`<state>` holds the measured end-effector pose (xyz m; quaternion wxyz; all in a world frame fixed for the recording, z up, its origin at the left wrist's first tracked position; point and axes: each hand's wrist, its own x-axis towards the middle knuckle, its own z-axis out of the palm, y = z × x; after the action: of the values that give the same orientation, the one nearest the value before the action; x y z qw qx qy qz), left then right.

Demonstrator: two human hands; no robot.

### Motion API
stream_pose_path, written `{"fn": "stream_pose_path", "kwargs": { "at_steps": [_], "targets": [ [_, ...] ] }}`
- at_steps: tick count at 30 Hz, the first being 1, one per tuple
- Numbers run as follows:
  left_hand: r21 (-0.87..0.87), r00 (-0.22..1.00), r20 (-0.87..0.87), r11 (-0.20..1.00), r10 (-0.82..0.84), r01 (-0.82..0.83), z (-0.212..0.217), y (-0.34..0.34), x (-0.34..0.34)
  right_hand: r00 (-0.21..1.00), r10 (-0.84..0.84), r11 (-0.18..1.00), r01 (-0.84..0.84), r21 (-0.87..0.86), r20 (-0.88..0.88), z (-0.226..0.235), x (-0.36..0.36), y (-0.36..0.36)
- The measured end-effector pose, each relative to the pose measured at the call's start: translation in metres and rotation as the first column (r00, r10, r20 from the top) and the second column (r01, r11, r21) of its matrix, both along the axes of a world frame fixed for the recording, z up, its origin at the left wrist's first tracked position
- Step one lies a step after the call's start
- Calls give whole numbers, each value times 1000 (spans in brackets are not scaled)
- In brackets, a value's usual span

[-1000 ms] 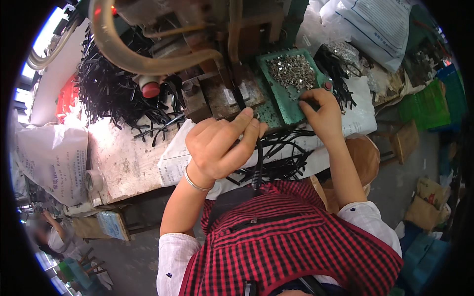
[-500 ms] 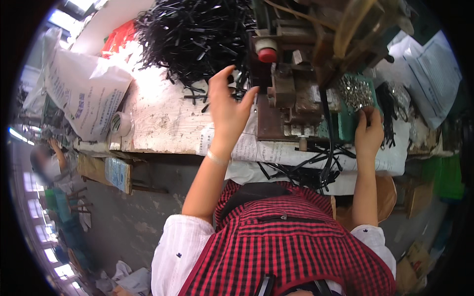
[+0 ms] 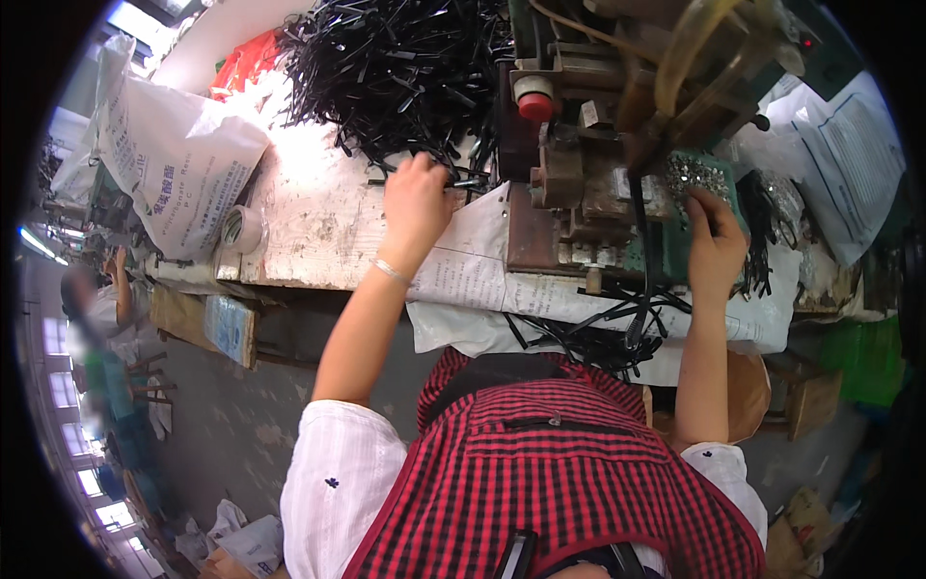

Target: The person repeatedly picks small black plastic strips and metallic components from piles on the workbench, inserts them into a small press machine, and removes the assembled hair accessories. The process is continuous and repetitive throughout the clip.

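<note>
At the near edge of a big heap of thin black strips (image 3: 395, 82), my left hand (image 3: 417, 212) bends its fingers down over a short black strip (image 3: 469, 182) that pokes out beside them. Over on the right, my right hand (image 3: 719, 249) has its thumb and forefinger drawn together at the near side of a green tray (image 3: 680, 253) of small shiny metal pieces (image 3: 702, 174). Whatever sits between those fingertips is too small to make out. Between my hands stands a metal bench machine (image 3: 579, 183) with a red button (image 3: 533, 104).
A black cable (image 3: 644, 261) hangs down the machine's front. More black strips (image 3: 598, 338) lie on white sheeting at the table's near edge. A tape roll (image 3: 241, 230) and a white sack (image 3: 178, 164) stand at left. Another person (image 3: 101, 299) is far left.
My left hand has gone from raised, with fingers spread, down and left onto the strips, and its fingers have curled. My right hand stays by the metal pieces, its fingertips slightly shifted.
</note>
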<state>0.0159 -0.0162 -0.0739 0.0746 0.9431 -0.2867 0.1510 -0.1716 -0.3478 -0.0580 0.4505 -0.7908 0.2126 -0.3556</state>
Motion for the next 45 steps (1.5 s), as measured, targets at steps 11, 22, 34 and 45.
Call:
{"fn": "stream_pose_path", "kwargs": {
  "at_steps": [11, 22, 34, 45],
  "targets": [
    [-895, 879, -403, 308, -253, -322, 1, 10, -21, 989, -99, 980, 77, 185, 113, -9, -68, -11],
    [-941, 929, -314, 193, -197, -277, 25, -39, -55, 924, 114, 977, -171, 127, 364, 50, 37, 58],
    [-921, 873, 314, 103, -374, 375, 105, -66, -91, 871, 194, 815, -399, 421, 450, 68, 32, 81],
    [-418, 594, 468, 429, -654, 801, 97, -112, -110, 895, 282, 782, -423, 458, 346, 86, 23, 76]
  ]
}}
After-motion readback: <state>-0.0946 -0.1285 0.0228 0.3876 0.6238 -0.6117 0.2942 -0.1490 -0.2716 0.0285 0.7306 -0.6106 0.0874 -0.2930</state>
